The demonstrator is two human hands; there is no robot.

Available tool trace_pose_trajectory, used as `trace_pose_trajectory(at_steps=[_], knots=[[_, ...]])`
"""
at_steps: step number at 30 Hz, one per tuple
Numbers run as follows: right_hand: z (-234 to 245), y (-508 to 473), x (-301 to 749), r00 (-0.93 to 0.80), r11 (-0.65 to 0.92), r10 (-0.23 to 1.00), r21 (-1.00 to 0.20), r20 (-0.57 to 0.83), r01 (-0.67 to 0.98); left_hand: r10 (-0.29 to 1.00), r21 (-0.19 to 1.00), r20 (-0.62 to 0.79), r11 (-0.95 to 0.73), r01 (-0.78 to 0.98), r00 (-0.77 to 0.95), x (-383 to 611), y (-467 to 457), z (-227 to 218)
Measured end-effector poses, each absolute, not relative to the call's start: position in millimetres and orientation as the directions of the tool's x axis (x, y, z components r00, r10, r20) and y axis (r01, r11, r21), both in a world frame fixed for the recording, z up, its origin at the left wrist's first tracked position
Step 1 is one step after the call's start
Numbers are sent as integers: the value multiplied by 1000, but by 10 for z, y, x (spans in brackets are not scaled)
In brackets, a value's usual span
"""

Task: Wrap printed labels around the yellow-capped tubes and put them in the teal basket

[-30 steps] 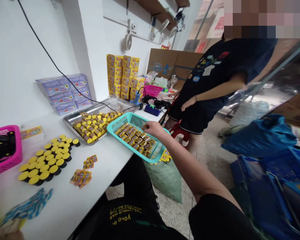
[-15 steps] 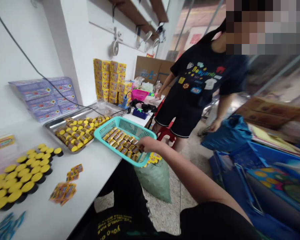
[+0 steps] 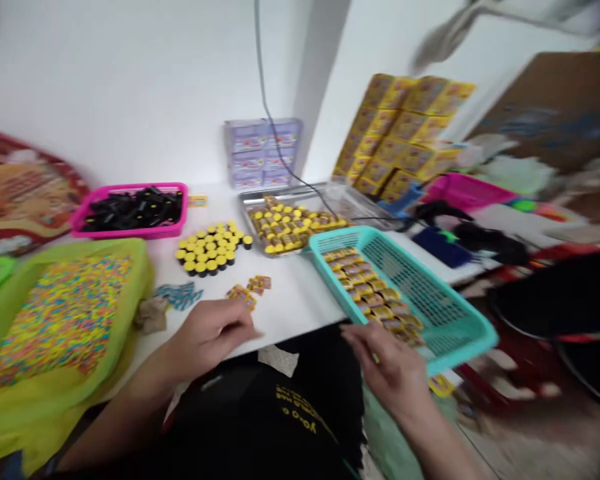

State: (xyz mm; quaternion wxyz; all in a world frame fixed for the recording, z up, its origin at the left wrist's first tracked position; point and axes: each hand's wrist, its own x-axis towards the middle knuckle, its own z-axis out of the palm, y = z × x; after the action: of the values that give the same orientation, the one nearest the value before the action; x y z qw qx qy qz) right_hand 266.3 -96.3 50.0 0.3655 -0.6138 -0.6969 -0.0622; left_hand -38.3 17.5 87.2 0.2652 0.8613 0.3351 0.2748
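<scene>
My left hand (image 3: 207,337) rests at the white table's near edge with its fingers curled together; what they hold, if anything, is hidden. Just beyond it lie small printed stickers (image 3: 250,290). My right hand (image 3: 387,367) hovers off the table edge by the near corner of a teal basket (image 3: 450,327), fingers stretched out and blurred. The basket holds rows of small labelled bottles (image 3: 367,290). Further back is a metal tray (image 3: 300,195) of yellow-capped bottles and a cluster of yellow-capped black bottles (image 3: 210,247).
A green bin (image 3: 125,267) of colourful bits sits at left, with a pink basket (image 3: 130,232) of black pieces behind it. Purple boxes (image 3: 263,150) and stacked yellow boxes (image 3: 400,127) stand by the wall. A cable (image 3: 267,113) hangs down. Another person's dark clothing (image 3: 560,300) shows at right.
The view has swung left and down. My right hand has drawn back from inside the teal basket to its near corner. My left hand has come into view at the table edge.
</scene>
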Motion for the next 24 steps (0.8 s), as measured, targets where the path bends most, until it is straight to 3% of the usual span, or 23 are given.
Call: trace_pose_trajectory(at_steps=[3,5,10,13,19,21,24], knots=[[130,-874,2214,-67,340,849,-445,524,829,826,403,200,-560,724,527,-519,353,658],[-46,-790,2024,-78,344,867,-478,492,808,915,227,109,-403,887,388,-628,449,439],[-225,-607,1976,5,276,882,-527,471,804,999,-30,39,9,1000,-8,-1076,544,-27],[-267,-496,2016,46,231,905,-580,422,781,999,-36,11,-33,999,34,-1258,647,-146],[-363,-123,2015,127,127,945,-697,301,705,993,25,89,-74,997,72,-1174,709,-47],[-374,21,2005,156,104,946,-721,285,685,981,108,170,-114,988,95,-1011,674,7],[-364,202,1949,159,97,951,-746,265,659,946,322,242,-288,902,216,-659,703,14]])
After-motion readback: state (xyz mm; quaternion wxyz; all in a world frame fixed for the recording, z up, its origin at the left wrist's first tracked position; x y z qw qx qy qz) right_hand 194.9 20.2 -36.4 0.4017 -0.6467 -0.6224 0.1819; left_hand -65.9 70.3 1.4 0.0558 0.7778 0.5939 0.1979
